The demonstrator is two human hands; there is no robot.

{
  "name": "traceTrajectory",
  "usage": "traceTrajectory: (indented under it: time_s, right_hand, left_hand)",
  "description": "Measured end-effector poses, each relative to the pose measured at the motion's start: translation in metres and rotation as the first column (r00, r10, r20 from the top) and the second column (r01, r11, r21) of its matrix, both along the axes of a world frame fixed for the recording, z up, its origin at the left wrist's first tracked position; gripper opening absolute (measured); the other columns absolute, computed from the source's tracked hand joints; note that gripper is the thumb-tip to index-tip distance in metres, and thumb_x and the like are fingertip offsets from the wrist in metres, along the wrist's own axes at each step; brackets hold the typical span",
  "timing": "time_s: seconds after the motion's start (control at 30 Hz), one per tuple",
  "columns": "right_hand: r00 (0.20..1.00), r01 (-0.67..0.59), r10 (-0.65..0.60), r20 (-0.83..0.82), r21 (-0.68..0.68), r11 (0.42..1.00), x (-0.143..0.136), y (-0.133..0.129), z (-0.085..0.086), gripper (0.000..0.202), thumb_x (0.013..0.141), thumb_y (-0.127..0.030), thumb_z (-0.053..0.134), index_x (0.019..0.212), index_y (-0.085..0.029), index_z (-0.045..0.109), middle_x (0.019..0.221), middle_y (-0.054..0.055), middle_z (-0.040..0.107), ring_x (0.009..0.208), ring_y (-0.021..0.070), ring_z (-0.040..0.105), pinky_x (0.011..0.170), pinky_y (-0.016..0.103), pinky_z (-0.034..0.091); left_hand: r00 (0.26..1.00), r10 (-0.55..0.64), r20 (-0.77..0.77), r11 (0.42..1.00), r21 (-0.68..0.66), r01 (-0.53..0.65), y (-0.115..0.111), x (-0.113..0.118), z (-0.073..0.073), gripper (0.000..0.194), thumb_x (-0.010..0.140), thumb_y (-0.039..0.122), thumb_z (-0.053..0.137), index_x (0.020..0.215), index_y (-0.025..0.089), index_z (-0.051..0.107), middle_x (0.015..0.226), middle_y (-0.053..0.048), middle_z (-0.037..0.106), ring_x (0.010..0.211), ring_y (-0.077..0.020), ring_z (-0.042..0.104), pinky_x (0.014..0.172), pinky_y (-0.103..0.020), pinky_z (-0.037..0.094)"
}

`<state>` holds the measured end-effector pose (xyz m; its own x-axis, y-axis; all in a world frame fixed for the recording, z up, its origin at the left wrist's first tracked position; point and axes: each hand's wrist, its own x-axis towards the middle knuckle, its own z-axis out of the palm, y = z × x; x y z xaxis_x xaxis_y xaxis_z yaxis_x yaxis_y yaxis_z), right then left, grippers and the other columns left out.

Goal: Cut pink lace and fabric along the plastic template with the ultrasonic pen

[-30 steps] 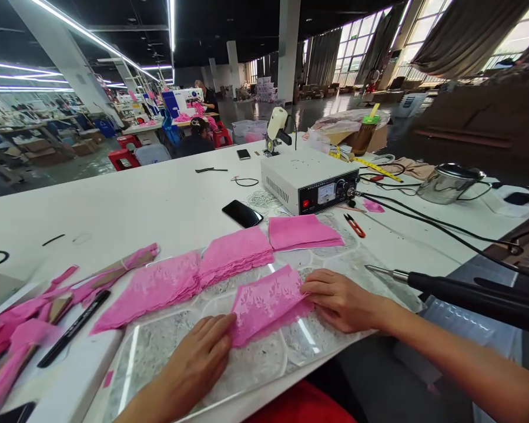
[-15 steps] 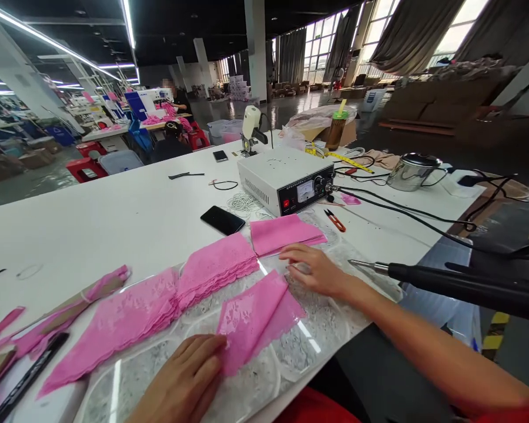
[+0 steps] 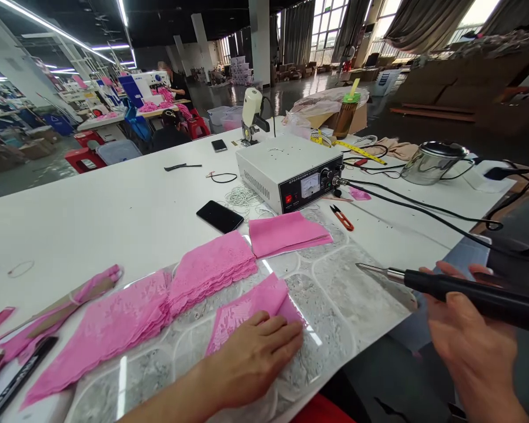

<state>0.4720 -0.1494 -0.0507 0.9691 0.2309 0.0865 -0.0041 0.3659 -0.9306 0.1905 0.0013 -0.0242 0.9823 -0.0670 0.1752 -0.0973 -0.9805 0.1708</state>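
Observation:
My left hand (image 3: 260, 355) lies on a pink lace fabric piece (image 3: 231, 317), its fingers flat over the right part of the piece. The piece rests on a grey marble-patterned sheet (image 3: 352, 288). At the right, my right hand (image 3: 471, 346) is around a black handpiece (image 3: 449, 286) with a pointed metal tip, thumb on the near side and fingers behind it. Its tip points left above the sheet. Beyond the left hand lie a stack of pink lace pieces (image 3: 214, 264), another lace stack (image 3: 110, 323) and a smooth pink fabric stack (image 3: 286, 233).
A white control box (image 3: 286, 167) with a meter and cables stands behind the stacks. Near it are a black phone (image 3: 220, 217), orange thread snips (image 3: 342, 217) and a metal-lidded jug (image 3: 434, 163). A black marker (image 3: 20, 376) lies at left. People sit and stand farther off.
My right hand has moved right from beside the fabric and taken hold of the handpiece. My left hand has slid right over the lace piece, now covering its folded part.

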Motion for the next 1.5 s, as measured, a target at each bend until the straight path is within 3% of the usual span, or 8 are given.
traceTrajectory:
  time_s: [0.1, 0.23, 0.37, 0.47, 0.57, 0.67, 1.27, 1.5]
  right_hand:
    - [0.999, 0.028, -0.021, -0.038, 0.192, 0.981, 0.005, 0.019, 0.013, 0.035, 0.06, -0.022, 0.073, 0.093, -0.033, 0.07, 0.097, -0.002, 0.068, 0.086, 0.0226, 0.064, 0.096, 0.05, 0.047]
    - [0.991, 0.105, -0.084, -0.1, 0.226, 0.968, 0.01, 0.027, 0.026, 0.011, 0.061, -0.018, 0.065, 0.065, -0.029, 0.067, 0.077, -0.001, 0.061, 0.065, 0.0179, 0.053, 0.064, 0.042, 0.05]
    - [0.995, -0.071, 0.086, -0.057, 0.224, 0.972, -0.013, 0.023, 0.041, 0.008, 0.062, -0.024, 0.066, 0.069, -0.028, 0.065, 0.073, 0.0, 0.053, 0.06, 0.0139, 0.042, 0.049, 0.032, 0.042]
    - [0.954, -0.293, 0.276, 0.117, 0.181, 0.939, -0.042, 0.023, 0.046, 0.008, 0.072, -0.032, 0.063, 0.077, -0.026, 0.064, 0.072, 0.0, 0.051, 0.057, 0.0146, 0.042, 0.047, 0.032, 0.042]
    - [0.845, -0.506, 0.46, 0.274, 0.127, 0.853, -0.064, 0.026, 0.046, 0.012, 0.081, -0.036, 0.061, 0.085, -0.025, 0.063, 0.071, 0.001, 0.05, 0.057, 0.0156, 0.048, 0.047, 0.033, 0.047]
    - [0.772, -0.597, 0.539, 0.337, 0.096, 0.796, -0.076, 0.03, 0.044, 0.012, 0.085, -0.036, 0.06, 0.09, -0.024, 0.062, 0.075, 0.002, 0.051, 0.059, 0.0157, 0.052, 0.049, 0.032, 0.052]
    - [0.734, -0.621, 0.585, 0.344, -0.007, 0.783, -0.079, 0.041, 0.038, 0.012, 0.087, -0.037, 0.059, 0.086, -0.025, 0.059, 0.076, 0.003, 0.049, 0.058, 0.0159, 0.052, 0.05, 0.034, 0.054]
    - [0.724, -0.637, 0.595, 0.349, 0.011, 0.77, -0.078, 0.04, 0.037, 0.011, 0.087, -0.035, 0.058, 0.088, -0.024, 0.058, 0.078, 0.003, 0.05, 0.059, 0.0151, 0.052, 0.051, 0.033, 0.053]
  left_hand:
    - [1.0, -0.005, -0.013, 1.0, 0.019, 0.005, -0.002, 0.001, 0.001, 0.032, 0.103, 0.018, 0.033, 0.126, 0.011, 0.054, 0.133, -0.011, 0.06, 0.106, -0.0208, 0.059, 0.085, -0.036, 0.043]
    - [1.0, -0.008, 0.023, 1.0, 0.019, 0.007, -0.003, 0.001, -0.001, 0.034, 0.104, 0.018, 0.029, 0.125, 0.01, 0.055, 0.135, -0.009, 0.059, 0.105, -0.0208, 0.058, 0.084, -0.035, 0.042]
    - [0.998, -0.011, 0.054, 1.0, 0.027, 0.01, -0.004, 0.001, -0.004, 0.034, 0.105, 0.019, 0.029, 0.124, 0.008, 0.055, 0.133, -0.008, 0.06, 0.103, -0.0209, 0.058, 0.083, -0.035, 0.041]
    - [0.997, -0.007, 0.075, 1.0, 0.029, 0.004, -0.004, 0.001, -0.005, 0.033, 0.104, 0.018, 0.03, 0.123, 0.009, 0.056, 0.133, -0.008, 0.061, 0.103, -0.0207, 0.057, 0.083, -0.034, 0.041]
    - [0.998, -0.002, 0.063, 1.0, 0.018, 0.001, -0.004, 0.002, -0.005, 0.031, 0.103, 0.018, 0.033, 0.123, 0.009, 0.056, 0.133, -0.009, 0.06, 0.101, -0.0204, 0.057, 0.083, -0.034, 0.041]
    - [0.999, -0.007, 0.037, 1.0, 0.018, 0.006, -0.004, 0.002, -0.004, 0.029, 0.102, 0.017, 0.036, 0.123, 0.009, 0.055, 0.132, -0.009, 0.06, 0.098, -0.02, 0.057, 0.081, -0.034, 0.041]
    - [0.999, -0.004, -0.037, 0.999, 0.043, 0.006, -0.004, 0.003, -0.002, 0.029, 0.1, 0.018, 0.045, 0.126, 0.011, 0.053, 0.132, -0.01, 0.059, 0.098, -0.0186, 0.056, 0.081, -0.032, 0.042]
    - [0.999, -0.01, -0.053, 1.0, 0.029, 0.012, -0.003, 0.004, 0.001, 0.029, 0.102, 0.018, 0.039, 0.125, 0.011, 0.054, 0.132, -0.009, 0.059, 0.098, -0.0192, 0.056, 0.08, -0.032, 0.04]
